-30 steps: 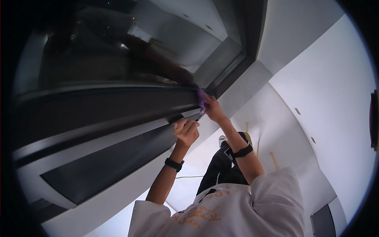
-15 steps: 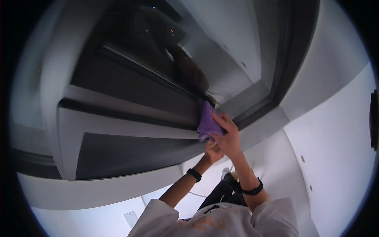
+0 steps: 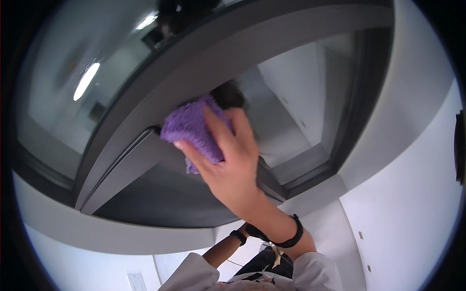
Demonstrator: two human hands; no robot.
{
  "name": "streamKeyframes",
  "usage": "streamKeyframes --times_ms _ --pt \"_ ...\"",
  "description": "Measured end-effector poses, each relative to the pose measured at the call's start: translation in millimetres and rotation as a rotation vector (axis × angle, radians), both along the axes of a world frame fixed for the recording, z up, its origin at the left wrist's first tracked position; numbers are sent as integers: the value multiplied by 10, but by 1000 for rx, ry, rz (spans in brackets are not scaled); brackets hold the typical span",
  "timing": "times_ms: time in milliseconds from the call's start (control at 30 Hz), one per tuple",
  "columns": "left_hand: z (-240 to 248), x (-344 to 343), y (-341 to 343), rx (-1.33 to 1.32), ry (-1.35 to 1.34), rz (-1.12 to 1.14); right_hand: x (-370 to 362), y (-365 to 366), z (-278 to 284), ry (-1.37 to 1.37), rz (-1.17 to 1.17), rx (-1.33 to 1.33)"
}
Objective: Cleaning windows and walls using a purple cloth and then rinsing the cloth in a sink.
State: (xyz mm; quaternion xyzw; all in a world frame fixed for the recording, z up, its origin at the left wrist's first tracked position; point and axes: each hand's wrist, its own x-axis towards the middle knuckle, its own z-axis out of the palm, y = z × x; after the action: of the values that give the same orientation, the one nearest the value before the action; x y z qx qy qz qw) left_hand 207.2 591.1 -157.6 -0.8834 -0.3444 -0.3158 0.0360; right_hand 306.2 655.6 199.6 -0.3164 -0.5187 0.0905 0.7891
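Note:
A fluffy purple cleaning cloth (image 3: 191,128) is bunched up in my right hand (image 3: 233,155), with the thumb on its near side and the fingers over its far side. The cloth lies against the dark grey window frame (image 3: 170,85), at the end of a thin black strip (image 3: 124,157) along the frame. My left forearm (image 3: 221,252), with a black band at the wrist, reaches up from below. Its hand is almost wholly hidden behind my right forearm, so its fingers do not show.
Window glass (image 3: 53,97) at the left mirrors bright lamps. Another pane (image 3: 286,111) to the right shows pale walls. A dark panel (image 3: 165,199) sits below the frame. Pale sill (image 3: 310,206) and white wall (image 3: 403,208) border the window. A white wall plate (image 3: 137,281) is low at left.
My right hand has moved up and left along the frame with the purple cloth, away from my left hand. My left hand has dropped lower, behind the right forearm. The view of the window has shifted.

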Motion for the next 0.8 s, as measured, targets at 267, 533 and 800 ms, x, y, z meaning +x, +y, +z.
streamKeyframes --times_ms 267,533,800 --pt "45 -184 153 89 34 -18 797 170 -1082 -157 156 -105" --pt "-68 -117 80 28 4 -56 2541 651 -632 -46 -796 -40" --pt "148 -118 61 88 82 -29 2875 943 -866 -274 -1058 4"
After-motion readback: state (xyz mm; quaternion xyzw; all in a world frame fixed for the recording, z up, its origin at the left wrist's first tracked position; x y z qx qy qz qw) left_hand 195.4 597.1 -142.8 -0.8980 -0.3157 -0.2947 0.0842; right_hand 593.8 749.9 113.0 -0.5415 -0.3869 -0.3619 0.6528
